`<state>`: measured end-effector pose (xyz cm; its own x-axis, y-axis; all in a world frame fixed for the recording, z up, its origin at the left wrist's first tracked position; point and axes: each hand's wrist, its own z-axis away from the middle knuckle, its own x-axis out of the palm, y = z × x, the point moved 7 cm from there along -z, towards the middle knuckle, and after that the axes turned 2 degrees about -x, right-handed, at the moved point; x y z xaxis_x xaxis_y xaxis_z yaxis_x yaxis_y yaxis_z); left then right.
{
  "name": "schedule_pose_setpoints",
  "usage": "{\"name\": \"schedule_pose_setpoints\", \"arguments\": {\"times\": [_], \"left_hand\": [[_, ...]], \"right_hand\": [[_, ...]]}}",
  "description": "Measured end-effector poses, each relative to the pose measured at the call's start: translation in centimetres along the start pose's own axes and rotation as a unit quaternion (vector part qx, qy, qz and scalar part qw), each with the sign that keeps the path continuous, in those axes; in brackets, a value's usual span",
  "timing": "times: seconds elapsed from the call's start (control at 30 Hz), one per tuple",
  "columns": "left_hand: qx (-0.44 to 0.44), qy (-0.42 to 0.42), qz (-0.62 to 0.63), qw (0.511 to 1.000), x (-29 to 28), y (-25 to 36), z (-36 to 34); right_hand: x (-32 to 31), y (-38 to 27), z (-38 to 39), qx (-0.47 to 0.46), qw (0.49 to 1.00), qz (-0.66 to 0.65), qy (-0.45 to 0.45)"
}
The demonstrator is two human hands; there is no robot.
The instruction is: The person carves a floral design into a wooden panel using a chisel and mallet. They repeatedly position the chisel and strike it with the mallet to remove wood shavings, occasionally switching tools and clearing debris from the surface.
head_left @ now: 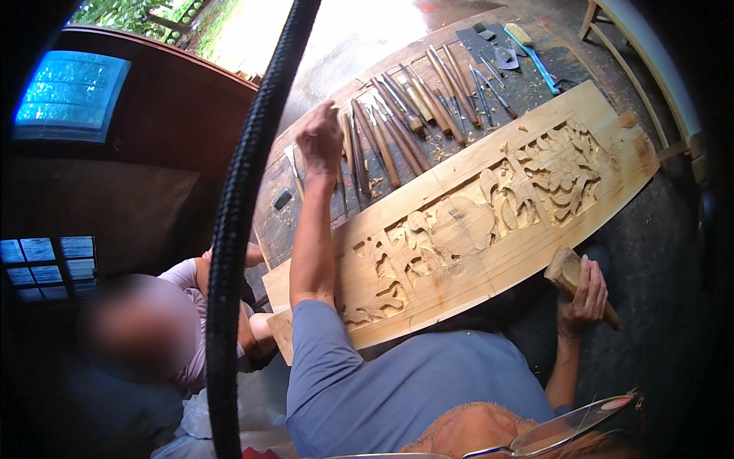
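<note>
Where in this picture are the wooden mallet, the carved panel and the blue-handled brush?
Wooden mallet (pixel 564 269): head view, on its blocky head.
Carved panel (pixel 468 225): head view, on the round area near its middle.
Blue-handled brush (pixel 540 64): head view, on its handle.

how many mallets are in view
1: the mallet in the right hand, just off the near edge of the carved panel. Any beneath the panel would be hidden.

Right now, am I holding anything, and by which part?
Your right hand holds a wooden mallet by its handle. Whether your left hand holds anything can't be told.
</note>
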<state>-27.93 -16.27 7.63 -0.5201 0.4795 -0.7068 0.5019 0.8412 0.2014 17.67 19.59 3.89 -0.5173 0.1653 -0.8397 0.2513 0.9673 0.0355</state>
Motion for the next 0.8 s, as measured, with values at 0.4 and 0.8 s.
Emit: {"name": "schedule_pose_setpoints", "arguments": {"times": [0.4,0.8], "left_hand": [[-0.14,-0.067,-0.207,0.966,-6.3,-6.1,5.8],[-0.101,-0.112,-0.098,0.984,-2.5,-4.8,6.5]], "right_hand": [[0.6,0.2,0.7,-0.007,1.0,0.01,0.006],[0.4,0.2,0.3,-0.015,0.999,0.016,0.025]]}}
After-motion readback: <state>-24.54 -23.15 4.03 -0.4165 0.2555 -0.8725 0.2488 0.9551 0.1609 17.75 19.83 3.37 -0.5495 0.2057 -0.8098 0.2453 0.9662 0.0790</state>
